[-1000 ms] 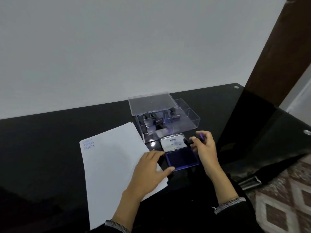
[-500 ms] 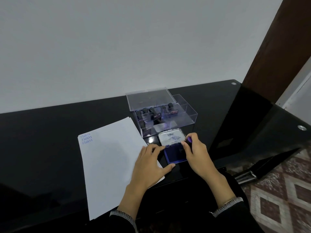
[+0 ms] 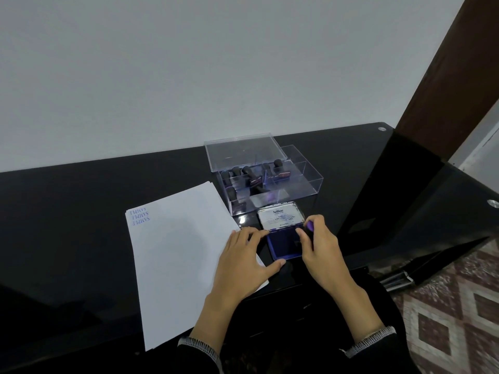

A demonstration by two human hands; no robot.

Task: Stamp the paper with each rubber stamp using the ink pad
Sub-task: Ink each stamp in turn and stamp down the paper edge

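Observation:
A white sheet of paper point(image 3: 178, 255) lies on the black desk, with three blue "SAMPLE" prints at its far left corner. My left hand point(image 3: 243, 265) rests flat on the sheet's right edge, fingertips touching the ink pad's left rim. The blue ink pad point(image 3: 283, 245) lies open to the right of the paper, its lid point(image 3: 280, 218) folded back. My right hand point(image 3: 321, 249) grips a rubber stamp point(image 3: 309, 225) with a purple top, holding it down over the pad's right side. The stamp's face is hidden.
Behind the ink pad stands a clear plastic box point(image 3: 270, 184) with several more stamps inside, its lid point(image 3: 244, 152) propped on the back. The black glass desk point(image 3: 81, 206) ends at the right above a patterned floor point(image 3: 453, 314).
My right hand brought the stamp from above the pad's right edge down onto the pad. My left hand's fingers slid to the pad's left rim. The camera tilted slightly.

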